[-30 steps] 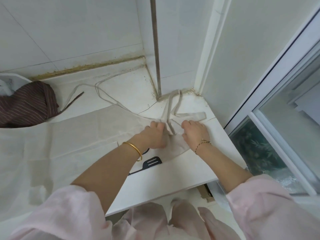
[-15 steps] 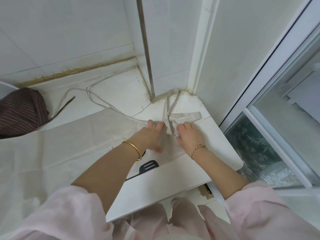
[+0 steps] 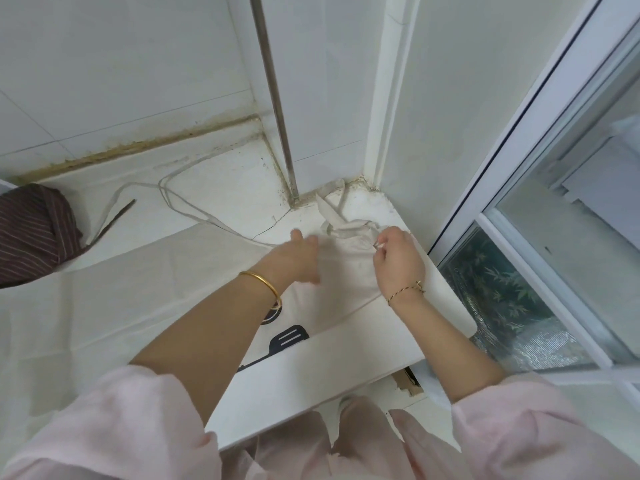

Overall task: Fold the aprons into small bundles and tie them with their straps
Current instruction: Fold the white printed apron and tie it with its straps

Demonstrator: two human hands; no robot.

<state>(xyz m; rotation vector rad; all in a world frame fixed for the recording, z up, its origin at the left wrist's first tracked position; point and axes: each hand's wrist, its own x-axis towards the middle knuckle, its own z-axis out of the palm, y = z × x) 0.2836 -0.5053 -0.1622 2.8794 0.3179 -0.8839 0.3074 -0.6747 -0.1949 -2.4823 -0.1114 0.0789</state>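
A cream apron [image 3: 114, 292] lies spread over the white counter, with a black spatula print [image 3: 287, 337] near its front edge. Its neck strap [image 3: 337, 216] lies bunched toward the back corner, and a thin waist strap [image 3: 173, 199] loops across the counter to the left. My right hand [image 3: 398, 261] pinches the apron's top corner by the neck strap. My left hand [image 3: 294, 258] presses flat on the apron's bib, fingers straight, slightly blurred.
A brown striped apron bundle [image 3: 34, 237] sits at the far left. Tiled walls and a metal pipe [image 3: 277, 109] close off the back corner. A sliding window frame [image 3: 519, 168] stands on the right. The counter's front edge [image 3: 311, 393] is close to my body.
My right hand has moved to the right and now pinches the top corner. The neck strap has gathered into a bunch. My left hand has slid left across the bib.
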